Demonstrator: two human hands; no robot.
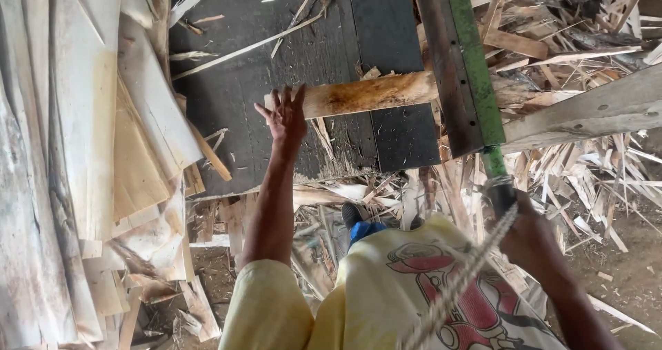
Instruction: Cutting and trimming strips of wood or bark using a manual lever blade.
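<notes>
From my view above, my left hand point(286, 115) lies flat on the dark counter point(234, 95), fingers spread, its fingertips against the near end of a wooden slab point(365, 93). That grip is open and pressing, not pinching anything. The slab lies crosswise, its long axis running left to right, and it reaches away to the right of my left hand until it passes under the green-edged blade arm point(463, 67). So the slab sits just right of the left hand and well above my right hand point(527, 236), which makes the left hand much the nearer one. My right hand is closed around the dark handle point(498, 191) at the lower end of that arm, the grip pressed tight around it. A pale twisted rope point(460, 281) hangs down from near the handle across my yellow shirt. There are no containers here: thin wood sheets point(83, 150) are stacked loose on the left, and split scraps point(593, 171) litter the floor on the right.
</notes>
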